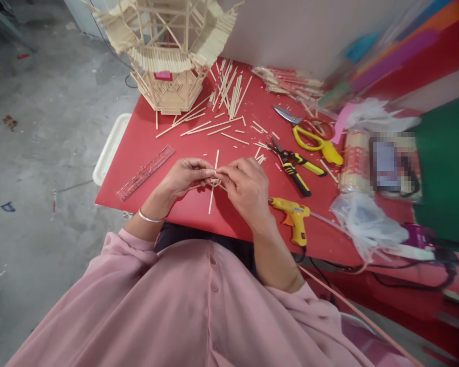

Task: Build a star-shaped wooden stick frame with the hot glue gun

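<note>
Both hands meet over the red table, close to its front edge. A small spoked frame of thin wooden sticks (211, 200) is between them, one long stick running away from me and shorter ones fanning out to the sides. My left hand (183, 177) pinches near the middle of the frame with thumb and fingertips. From the other side, my right hand (248, 188) pinches at the same spot, its fingertips touching the left ones. Whether a tiny stick piece sits between the fingertips is hard to make out. The fingers hide most of the frame's centre.
A pagoda-like stick model (168, 61) stands at the back left. Loose sticks (235, 97) lie behind my hands. A clear ruler (146, 172) is at left. Scissors (313, 132), yellow-black cutters (296, 168) and a corded yellow glue gun (296, 216) lie at right, near plastic bags (367, 224).
</note>
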